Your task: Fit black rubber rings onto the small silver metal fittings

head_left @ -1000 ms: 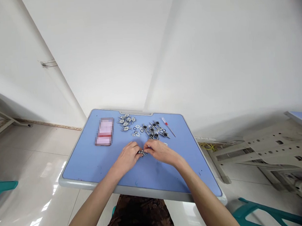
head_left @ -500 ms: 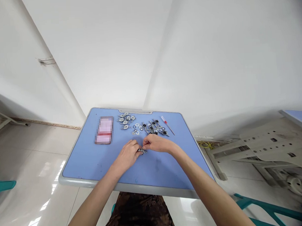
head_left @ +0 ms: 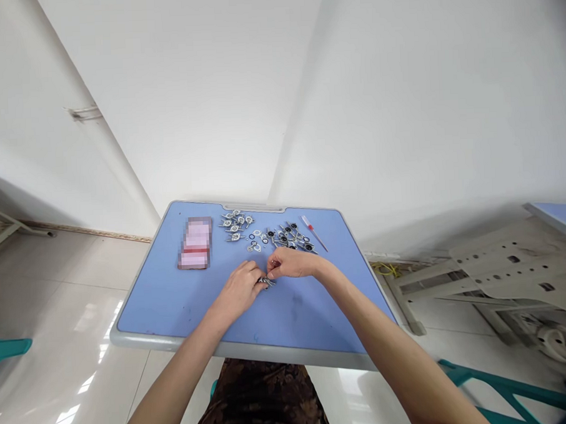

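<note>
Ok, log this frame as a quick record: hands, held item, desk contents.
left hand: fingers pinching the small metal part
right hand: fingertips at the same part, from the far side
held item: small metal part, details too small to tell
desk: blue top with grey rim
on desk, far side: metal parts in two clusters, black rings, red-handled screwdriver
on desk, far left: flat pink item, blurred

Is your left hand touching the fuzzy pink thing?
Apart. The head view shows blue tabletop between the left hand and the fuzzy pink thing.
</note>
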Available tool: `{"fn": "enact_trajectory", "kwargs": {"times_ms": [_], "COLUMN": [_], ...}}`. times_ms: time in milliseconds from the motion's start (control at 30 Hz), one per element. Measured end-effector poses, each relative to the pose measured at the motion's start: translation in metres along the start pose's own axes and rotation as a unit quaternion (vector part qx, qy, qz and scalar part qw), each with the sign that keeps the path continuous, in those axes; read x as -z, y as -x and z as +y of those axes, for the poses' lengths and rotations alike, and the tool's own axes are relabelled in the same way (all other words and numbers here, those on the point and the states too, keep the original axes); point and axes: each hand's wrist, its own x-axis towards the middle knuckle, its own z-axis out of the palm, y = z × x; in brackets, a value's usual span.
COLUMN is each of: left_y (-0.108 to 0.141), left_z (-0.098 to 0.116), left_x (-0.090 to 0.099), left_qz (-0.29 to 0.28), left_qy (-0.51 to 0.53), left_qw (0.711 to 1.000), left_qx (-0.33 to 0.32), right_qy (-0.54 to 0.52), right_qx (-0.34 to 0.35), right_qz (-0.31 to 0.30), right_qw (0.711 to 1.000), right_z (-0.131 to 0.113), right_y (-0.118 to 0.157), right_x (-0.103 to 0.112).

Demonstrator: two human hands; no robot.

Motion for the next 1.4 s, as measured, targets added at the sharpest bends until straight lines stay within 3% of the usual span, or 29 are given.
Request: {"fn": "enact_trajectory", "kwargs": {"times_ms": [433,1400], "left_y": [0.0,0.001], "left_z": [0.002,0.002], "left_x": [0.003,0.003], "left_qz": [-0.005,-0.003], "left_qy": [0.003,0.008], "left_qw": [1.0,1.0], "left_qx": [0.0,0.0], "right_qy": [-0.014,-0.101], "right_qx": [-0.009,0.008], "right_qz": [-0.011,0.067], "right_qw": [1.0,0.993], "right_z": [0.003,0.013], "right_y": [-0.008,0.012], "right_x": [0.003,-0.018]}}
